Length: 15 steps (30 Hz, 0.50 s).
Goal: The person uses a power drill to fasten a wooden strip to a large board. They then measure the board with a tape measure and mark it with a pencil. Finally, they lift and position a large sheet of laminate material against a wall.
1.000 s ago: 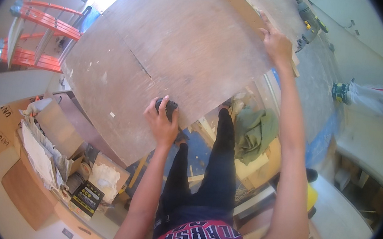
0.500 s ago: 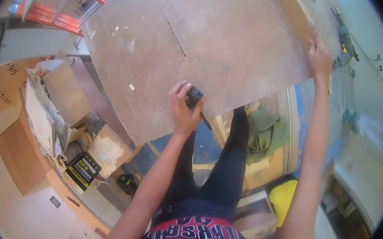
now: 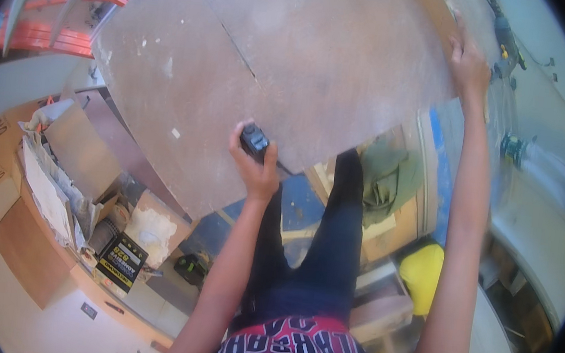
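While left hand (image 3: 255,169) grips black device (image 3: 255,140) | right hand (image 3: 471,71) grasps wooden strip (image 3: 434,15) edge | bare panel (image 3: 337,79) between

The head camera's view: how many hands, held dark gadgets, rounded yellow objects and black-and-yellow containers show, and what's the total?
Hands: 2 (left hand, right hand)
Held dark gadget: 1
Rounded yellow object: 1
Black-and-yellow container: 1
Total: 5

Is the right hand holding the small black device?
No, the small black device sits in the left hand, while the right hand is at the brown board's right edge.
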Each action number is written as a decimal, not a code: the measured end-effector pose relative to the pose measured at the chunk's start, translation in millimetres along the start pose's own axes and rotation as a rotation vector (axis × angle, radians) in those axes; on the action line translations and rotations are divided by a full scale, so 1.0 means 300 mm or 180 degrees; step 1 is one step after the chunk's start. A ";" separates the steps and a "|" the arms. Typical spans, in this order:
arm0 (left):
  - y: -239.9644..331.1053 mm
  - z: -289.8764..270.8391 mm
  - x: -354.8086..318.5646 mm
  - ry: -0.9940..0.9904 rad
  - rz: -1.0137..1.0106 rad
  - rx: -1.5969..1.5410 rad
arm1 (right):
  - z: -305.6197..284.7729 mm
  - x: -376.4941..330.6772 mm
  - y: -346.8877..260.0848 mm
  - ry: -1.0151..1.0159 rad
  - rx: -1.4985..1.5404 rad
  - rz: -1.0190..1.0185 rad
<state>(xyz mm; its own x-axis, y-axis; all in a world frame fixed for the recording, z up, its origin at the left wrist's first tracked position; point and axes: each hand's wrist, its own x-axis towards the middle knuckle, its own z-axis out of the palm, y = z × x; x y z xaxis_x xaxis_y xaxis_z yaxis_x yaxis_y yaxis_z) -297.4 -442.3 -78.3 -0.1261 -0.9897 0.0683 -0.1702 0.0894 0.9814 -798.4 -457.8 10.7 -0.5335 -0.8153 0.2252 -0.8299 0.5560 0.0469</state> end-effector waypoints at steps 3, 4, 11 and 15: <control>-0.001 0.054 -0.023 -0.0166 -0.0007 -0.0055 | -0.042 -0.006 0.104 0.0009 -0.0083 0.0117; -0.007 0.040 -0.020 -0.0153 0.0000 0.0006 | -0.029 -0.007 0.084 -0.0036 -0.0053 0.0155; -0.022 0.006 -0.010 -0.0154 0.0149 0.0360 | -0.034 0.006 0.019 -0.0154 -0.0053 0.0224; -0.023 0.008 -0.024 -0.0103 -0.0015 0.0311 | -0.038 0.003 0.013 -0.0169 -0.0132 0.0244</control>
<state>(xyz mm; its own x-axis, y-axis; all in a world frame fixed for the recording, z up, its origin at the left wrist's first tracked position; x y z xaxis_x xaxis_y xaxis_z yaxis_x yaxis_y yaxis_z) -297.5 -435.7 -86.0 -0.1563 -0.9861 0.0562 -0.2651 0.0967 0.9594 -800.3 -454.5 22.3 -0.6039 -0.7769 0.1779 -0.7794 0.6224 0.0721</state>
